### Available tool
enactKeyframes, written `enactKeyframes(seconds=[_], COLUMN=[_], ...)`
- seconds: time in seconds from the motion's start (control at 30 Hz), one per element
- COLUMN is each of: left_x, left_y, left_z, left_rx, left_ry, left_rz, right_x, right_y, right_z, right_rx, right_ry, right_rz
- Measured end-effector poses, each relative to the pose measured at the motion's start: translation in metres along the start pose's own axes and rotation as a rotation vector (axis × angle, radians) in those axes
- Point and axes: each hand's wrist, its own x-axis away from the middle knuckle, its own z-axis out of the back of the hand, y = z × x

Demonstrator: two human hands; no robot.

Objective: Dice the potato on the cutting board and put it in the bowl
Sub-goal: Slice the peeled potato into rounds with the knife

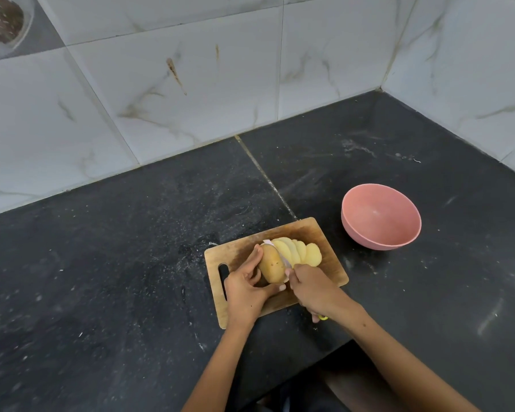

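A potato [271, 264] lies on a wooden cutting board [315, 233]. Its right part is cut into several pale round slices [298, 251] that lean on one another; its left end is uncut, with the skin on. My left hand [246, 288] holds that uncut end with finger and thumb. My right hand [314, 288] grips a knife [283, 257] whose pale blade sits in the potato between the uncut end and the slices. A bit of yellow handle [323, 317] shows under the hand. An empty pink bowl [381, 217] stands on the counter right of the board.
The board lies on a dark stone counter [116, 263] in a corner of white marble-tiled walls [161, 99]. The counter's front edge [333, 346] runs just under my right wrist. White specks dust the counter.
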Motion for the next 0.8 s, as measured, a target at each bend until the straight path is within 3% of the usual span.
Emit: enactKeyframes(seconds=[0.13, 0.63, 0.73, 0.8], left_x=[-0.001, 0.003, 0.004, 0.004], left_y=[-0.006, -0.004, 0.001, 0.005], left_z=[0.012, 0.010, 0.011, 0.012], left_rx=[-0.010, 0.074, 0.084, 0.133], left_ry=[-0.082, -0.063, -0.090, -0.092], left_rz=[-0.005, 0.001, 0.018, 0.052], right_x=[-0.003, 0.001, 0.015, 0.023], right_y=[0.004, 0.019, 0.023, 0.017], right_z=[0.004, 0.006, -0.001, -0.006], right_rx=[-0.120, -0.332, -0.277, -0.133], right_ry=[-0.098, -0.241, -0.197, -0.083], right_rz=[0.017, 0.018, 0.016, 0.059])
